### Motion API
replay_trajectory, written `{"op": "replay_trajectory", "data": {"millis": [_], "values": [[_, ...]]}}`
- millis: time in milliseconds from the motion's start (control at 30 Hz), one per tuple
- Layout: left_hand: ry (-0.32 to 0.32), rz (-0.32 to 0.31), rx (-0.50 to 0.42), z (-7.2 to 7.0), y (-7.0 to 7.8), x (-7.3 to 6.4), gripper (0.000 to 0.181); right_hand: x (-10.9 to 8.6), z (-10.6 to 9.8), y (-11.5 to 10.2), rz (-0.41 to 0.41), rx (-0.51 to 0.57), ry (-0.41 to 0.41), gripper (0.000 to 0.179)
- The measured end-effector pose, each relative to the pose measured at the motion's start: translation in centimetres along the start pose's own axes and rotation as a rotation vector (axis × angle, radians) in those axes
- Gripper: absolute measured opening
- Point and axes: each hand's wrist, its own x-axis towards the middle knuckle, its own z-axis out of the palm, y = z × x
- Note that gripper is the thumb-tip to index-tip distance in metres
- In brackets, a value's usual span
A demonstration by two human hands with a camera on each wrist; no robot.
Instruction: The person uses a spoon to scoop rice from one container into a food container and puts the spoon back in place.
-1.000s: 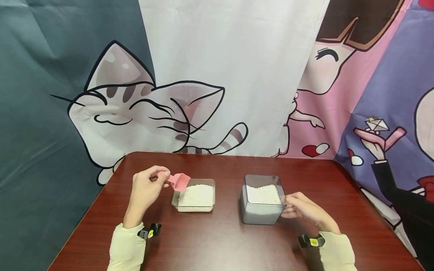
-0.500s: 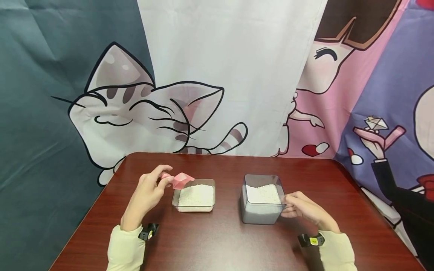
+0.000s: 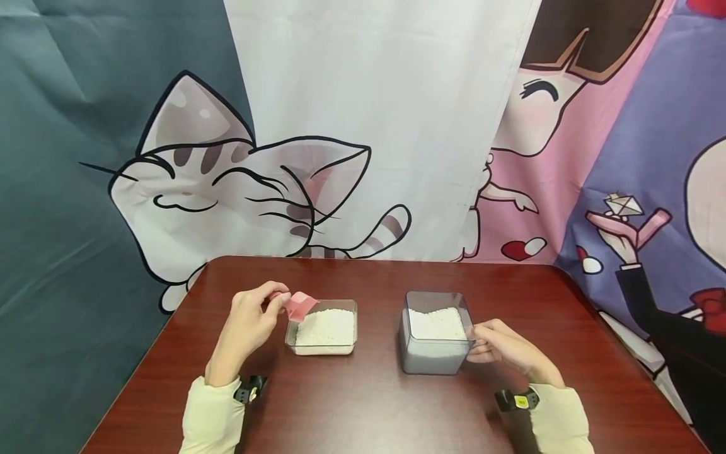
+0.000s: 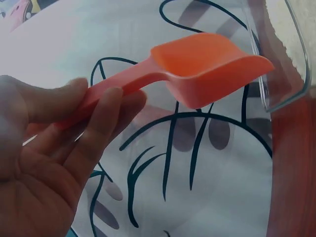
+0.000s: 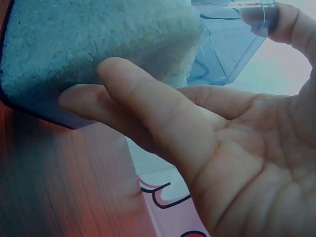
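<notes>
By its handle my left hand (image 3: pixel 246 325) pinches a pink scoop (image 3: pixel 300 307) between thumb and fingers. In the left wrist view the bowl of the scoop (image 4: pixel 207 64) shows bare orange-pink plastic inside. The scoop is over the left edge of a shallow clear box (image 3: pixel 323 348) that holds white rice (image 3: pixel 328 326). My right hand (image 3: pixel 505 347) grips the right side of a deep, grey-tinted clear bin (image 3: pixel 432 360), also with rice. In the right wrist view the thumb is at the rim, and the fingers lie along the wall beside the rice (image 5: pixel 98 39).
Both containers stand on a reddish-brown wooden table (image 3: pixel 363 410), with a gap between them. Behind the table's far edge hangs a cloth backdrop (image 3: pixel 386 94) with a cartoon cat and figures. Each wrist wears a black strap (image 3: pixel 517 400) below a pale sleeve.
The scoop in my left hand has turned, its lip swinging up to the right and then dipping lower again at the shallow box's edge. The right hand keeps its grip on the bin.
</notes>
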Motion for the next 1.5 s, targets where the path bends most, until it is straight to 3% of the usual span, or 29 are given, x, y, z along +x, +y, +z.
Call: {"op": "replay_trajectory", "data": {"millis": [133,300,400,533,567,600,667,733,800,833,900,967,1167,1333,1500], "values": [[0.098,-0.087,-0.093,0.3,0.2,0.0,0.006,0.1,-0.1,0.2,-0.011,0.010,-0.006,0.027],[0.226,-0.254,-0.329,0.6,1.7,0.2,0.008,0.1,-0.2,0.5,-0.007,0.015,-0.014,0.027],[0.245,-0.342,-0.498,1.1,2.4,0.5,0.010,0.1,-0.2,0.5,-0.002,0.015,-0.002,0.027],[0.252,-0.415,-0.678,2.3,2.4,0.7,0.012,0.1,-0.1,0.4,-0.001,0.022,0.002,0.026],[0.254,-0.426,-0.704,2.7,2.5,0.8,0.013,0.1,-0.1,0.4,-0.002,0.028,-0.002,0.026],[0.257,-0.395,-0.792,4.0,1.2,0.6,0.013,0.1,-0.1,0.4,-0.003,0.026,-0.006,0.026],[0.254,-0.404,-0.905,5.0,1.3,0.6,0.016,0.1,-0.1,0.3,-0.004,0.026,-0.011,0.026],[0.242,-0.338,-1.069,7.4,-0.3,0.7,0.016,0.0,-0.1,0.3,-0.005,0.026,-0.010,0.027],[0.213,-0.320,-1.137,8.3,0.4,1.0,0.018,0.0,-0.1,0.3,-0.008,0.029,-0.007,0.027],[0.202,-0.343,-1.098,7.7,2.2,1.3,0.020,0.1,-0.2,0.3,-0.010,0.032,-0.007,0.027],[0.173,-0.339,-1.090,8.0,3.5,1.8,0.019,0.1,-0.2,0.3,-0.010,0.045,-0.011,0.025],[0.142,-0.411,-1.012,6.8,6.8,2.4,0.018,0.2,-0.3,0.4,-0.012,0.057,-0.020,0.024],[0.065,-0.423,-1.006,7.0,10.9,3.7,0.011,0.0,-0.4,0.7,-0.009,0.080,-0.046,0.023],[0.031,-0.413,-0.981,9.3,12.0,4.3,0.013,-0.2,-0.5,0.5,-0.007,0.111,-0.024,0.026],[0.015,-0.420,-0.891,11.7,12.5,4.7,0.009,-0.3,-0.3,-0.2,0.002,0.153,0.042,0.054]]}}
